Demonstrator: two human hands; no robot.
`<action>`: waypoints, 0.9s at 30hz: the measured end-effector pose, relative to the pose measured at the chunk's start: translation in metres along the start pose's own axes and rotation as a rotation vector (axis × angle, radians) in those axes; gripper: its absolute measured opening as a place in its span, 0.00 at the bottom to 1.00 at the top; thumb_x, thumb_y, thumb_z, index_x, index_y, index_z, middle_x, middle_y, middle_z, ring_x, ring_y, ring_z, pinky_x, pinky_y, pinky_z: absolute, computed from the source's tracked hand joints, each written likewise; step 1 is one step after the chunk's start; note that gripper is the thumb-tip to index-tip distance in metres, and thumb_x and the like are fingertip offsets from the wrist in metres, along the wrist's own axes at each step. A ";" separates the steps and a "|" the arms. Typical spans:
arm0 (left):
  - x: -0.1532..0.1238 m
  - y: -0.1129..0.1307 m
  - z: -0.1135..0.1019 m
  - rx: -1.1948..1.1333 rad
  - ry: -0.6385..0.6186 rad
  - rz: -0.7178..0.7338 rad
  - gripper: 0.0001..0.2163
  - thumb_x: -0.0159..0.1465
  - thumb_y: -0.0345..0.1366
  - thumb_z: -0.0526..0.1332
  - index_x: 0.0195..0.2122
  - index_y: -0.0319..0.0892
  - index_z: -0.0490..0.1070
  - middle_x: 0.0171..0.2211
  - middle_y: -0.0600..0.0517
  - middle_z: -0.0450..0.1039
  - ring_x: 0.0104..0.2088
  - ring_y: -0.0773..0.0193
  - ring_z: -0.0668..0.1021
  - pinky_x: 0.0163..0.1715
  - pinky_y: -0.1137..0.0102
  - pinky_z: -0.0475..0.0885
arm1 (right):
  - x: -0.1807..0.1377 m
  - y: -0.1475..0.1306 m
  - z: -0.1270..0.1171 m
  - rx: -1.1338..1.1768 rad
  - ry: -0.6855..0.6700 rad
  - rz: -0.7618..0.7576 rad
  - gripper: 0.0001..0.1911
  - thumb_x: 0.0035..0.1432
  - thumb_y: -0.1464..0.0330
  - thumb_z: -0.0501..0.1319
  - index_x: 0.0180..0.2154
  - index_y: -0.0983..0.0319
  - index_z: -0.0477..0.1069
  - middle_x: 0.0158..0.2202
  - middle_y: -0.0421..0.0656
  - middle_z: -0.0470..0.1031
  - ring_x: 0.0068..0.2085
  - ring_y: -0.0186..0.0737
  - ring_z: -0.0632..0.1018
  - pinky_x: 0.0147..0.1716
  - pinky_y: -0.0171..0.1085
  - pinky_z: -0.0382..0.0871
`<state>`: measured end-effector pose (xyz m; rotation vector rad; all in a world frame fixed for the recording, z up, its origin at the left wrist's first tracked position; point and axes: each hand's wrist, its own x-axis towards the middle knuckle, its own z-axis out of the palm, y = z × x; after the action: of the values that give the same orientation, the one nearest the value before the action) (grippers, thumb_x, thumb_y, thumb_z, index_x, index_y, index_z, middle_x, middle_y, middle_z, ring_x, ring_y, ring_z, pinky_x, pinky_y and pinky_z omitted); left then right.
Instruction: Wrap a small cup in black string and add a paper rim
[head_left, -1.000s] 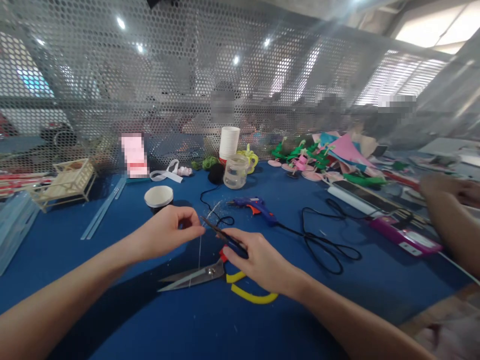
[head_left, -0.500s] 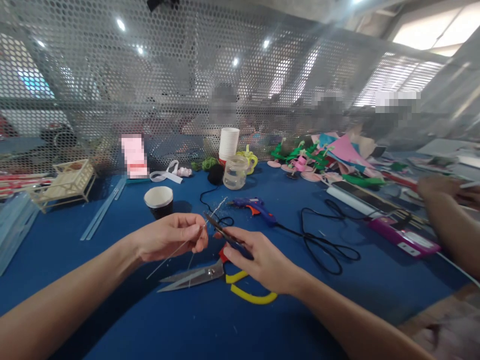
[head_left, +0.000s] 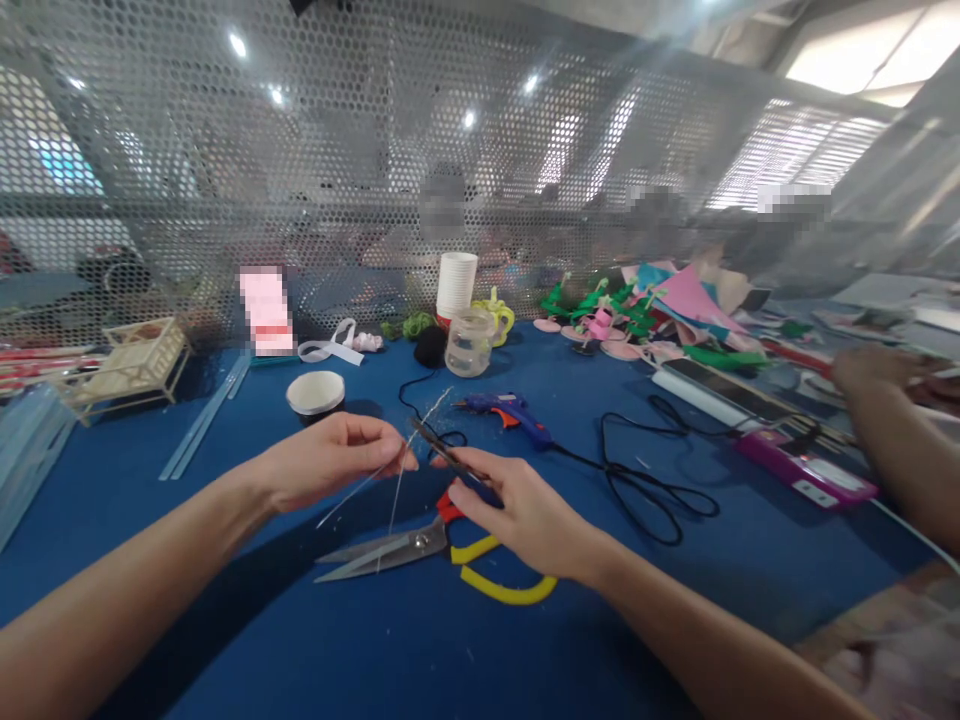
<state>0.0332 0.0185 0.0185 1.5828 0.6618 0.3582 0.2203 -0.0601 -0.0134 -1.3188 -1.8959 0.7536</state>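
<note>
My left hand (head_left: 330, 470) is closed in a pinch on thin silvery wire (head_left: 394, 480), whose strands run down and left from my fingertips. My right hand (head_left: 525, 515) grips small dark pliers (head_left: 442, 455), with their tip at the wire just right of my left fingers. Below both hands lie large scissors (head_left: 390, 550) with yellow handles (head_left: 502, 585), flat on the blue table (head_left: 300, 640).
A blue glue gun (head_left: 506, 410) with black cord (head_left: 645, 490) lies behind my hands. A paper cup (head_left: 316, 395), clear jar (head_left: 469, 342), stacked white cups (head_left: 456, 285) and coloured felt pieces (head_left: 660, 310) stand farther back. Another person's arm (head_left: 900, 440) reaches in at right. Perforated metal screen (head_left: 375, 150) closes the back.
The wire strands have swung between my hands, and the pliers' tip has stayed at the wire. Both hands have shifted only slightly.
</note>
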 end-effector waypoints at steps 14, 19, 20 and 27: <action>-0.003 0.009 0.013 0.839 0.393 0.137 0.08 0.55 0.35 0.57 0.20 0.40 0.63 0.19 0.55 0.60 0.24 0.67 0.62 0.29 0.69 0.56 | 0.000 0.006 0.003 -0.126 0.028 0.033 0.10 0.52 0.73 0.52 0.37 0.63 0.68 0.28 0.40 0.72 0.27 0.34 0.70 0.28 0.33 0.63; -0.003 0.004 0.000 0.016 -0.060 0.011 0.12 0.57 0.43 0.56 0.26 0.39 0.63 0.27 0.52 0.68 0.28 0.68 0.67 0.30 0.72 0.61 | 0.000 0.004 0.001 -0.026 0.014 -0.005 0.10 0.55 0.70 0.51 0.37 0.64 0.67 0.31 0.41 0.72 0.28 0.33 0.70 0.27 0.32 0.64; -0.002 0.001 -0.002 -0.091 -0.115 -0.011 0.12 0.55 0.44 0.57 0.26 0.39 0.62 0.25 0.53 0.68 0.27 0.69 0.67 0.29 0.73 0.60 | 0.000 0.004 0.000 -0.011 0.007 -0.015 0.10 0.55 0.70 0.51 0.37 0.64 0.67 0.31 0.42 0.72 0.29 0.33 0.70 0.28 0.32 0.64; 0.000 -0.001 0.010 0.649 0.162 0.052 0.08 0.56 0.37 0.55 0.23 0.40 0.61 0.20 0.55 0.62 0.23 0.68 0.64 0.27 0.71 0.58 | 0.002 0.007 0.003 -0.098 0.006 0.028 0.11 0.53 0.73 0.52 0.37 0.64 0.69 0.30 0.42 0.74 0.28 0.35 0.72 0.28 0.33 0.64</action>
<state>0.0389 0.0108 0.0161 2.2052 0.9217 0.3290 0.2215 -0.0563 -0.0200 -1.4093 -1.9349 0.6776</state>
